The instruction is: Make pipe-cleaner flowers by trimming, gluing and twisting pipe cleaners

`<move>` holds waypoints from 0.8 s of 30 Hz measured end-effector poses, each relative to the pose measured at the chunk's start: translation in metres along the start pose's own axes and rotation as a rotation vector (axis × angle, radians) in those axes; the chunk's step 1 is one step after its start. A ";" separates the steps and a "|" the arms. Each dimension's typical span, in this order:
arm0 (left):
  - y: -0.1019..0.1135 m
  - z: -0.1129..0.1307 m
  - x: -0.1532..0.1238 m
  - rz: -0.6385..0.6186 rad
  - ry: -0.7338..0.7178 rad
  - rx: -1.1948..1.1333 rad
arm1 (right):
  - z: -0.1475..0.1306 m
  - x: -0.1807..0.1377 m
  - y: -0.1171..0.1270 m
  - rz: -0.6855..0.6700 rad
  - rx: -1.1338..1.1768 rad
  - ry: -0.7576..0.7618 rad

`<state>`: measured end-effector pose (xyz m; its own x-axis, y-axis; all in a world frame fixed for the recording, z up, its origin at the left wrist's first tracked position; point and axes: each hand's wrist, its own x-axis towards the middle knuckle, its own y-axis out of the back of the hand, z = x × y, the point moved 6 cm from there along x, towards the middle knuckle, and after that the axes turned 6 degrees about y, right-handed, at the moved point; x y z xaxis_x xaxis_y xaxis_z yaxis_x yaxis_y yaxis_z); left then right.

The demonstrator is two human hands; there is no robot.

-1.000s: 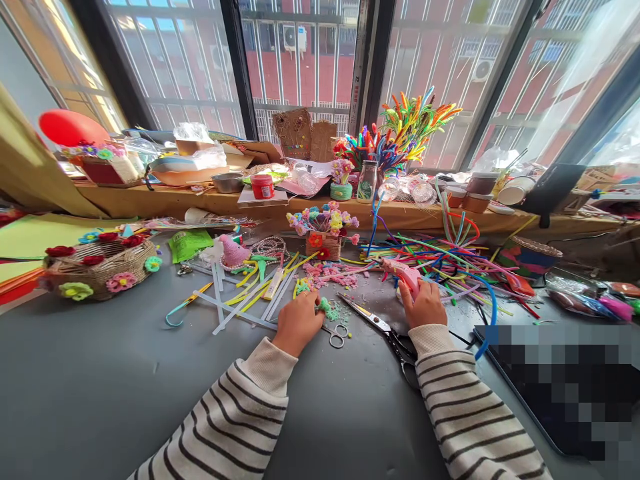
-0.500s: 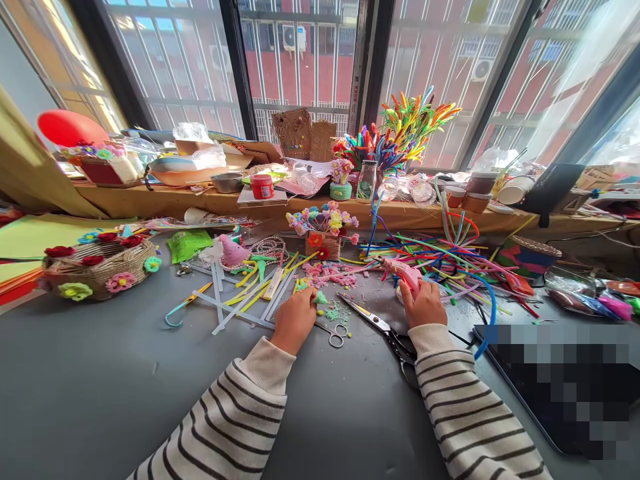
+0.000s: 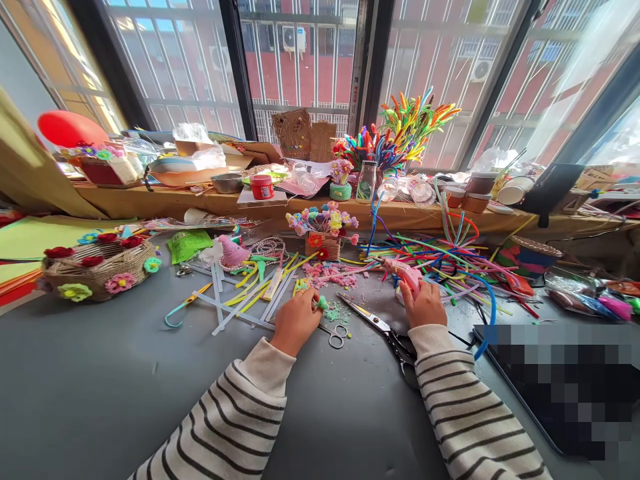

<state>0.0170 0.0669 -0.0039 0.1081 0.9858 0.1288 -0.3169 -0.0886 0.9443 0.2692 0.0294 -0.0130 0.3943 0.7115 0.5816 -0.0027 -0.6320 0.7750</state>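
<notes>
My left hand (image 3: 297, 321) is closed in a pinch on a small green fuzzy flower (image 3: 323, 304), just above the table. Wrapped round the handle of a pink hot glue gun (image 3: 407, 273) is my right hand (image 3: 427, 307); the gun's nozzle points away to the left. Between the hands lie large black-handled scissors (image 3: 376, 321), with their blades toward the back. Small silver scissors (image 3: 337, 335) rest beside my left hand, partly hidden by it. Green fuzz clippings (image 3: 341, 312) and pink clippings (image 3: 327, 274) are scattered ahead.
Glue sticks (image 3: 219, 303) lie crossed to the left, near a twine basket (image 3: 100, 270) with flowers. A small pot of fuzzy flowers (image 3: 324, 248) stands at the back. Loose pipe cleaners (image 3: 450, 257) spread behind the glue gun. A dark tablet-like device (image 3: 530, 400) sits at right.
My left hand has turned slightly, and the green flower in its fingers has shifted a little to the right and shows more. My right hand and the glue gun have stayed put.
</notes>
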 end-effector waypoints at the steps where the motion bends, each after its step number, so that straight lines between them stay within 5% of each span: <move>1: -0.001 0.000 0.000 -0.018 -0.006 -0.003 | 0.000 0.000 0.000 -0.001 -0.003 -0.001; 9: 0.002 -0.005 0.000 0.014 0.077 0.076 | 0.001 0.000 0.000 0.009 0.021 -0.007; 12: 0.009 0.003 -0.002 0.072 0.003 0.053 | 0.002 0.001 -0.001 0.002 0.024 -0.002; 20: 0.012 0.076 -0.037 -0.107 -0.475 -0.284 | -0.002 -0.001 0.001 0.012 0.040 -0.009; 24: -0.003 0.115 -0.038 -0.062 -0.425 -0.386 | -0.002 -0.001 0.002 0.005 0.052 -0.021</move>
<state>0.1222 0.0132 0.0232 0.4815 0.8363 0.2621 -0.6102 0.1052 0.7853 0.2671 0.0285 -0.0114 0.4138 0.7020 0.5796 0.0427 -0.6509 0.7579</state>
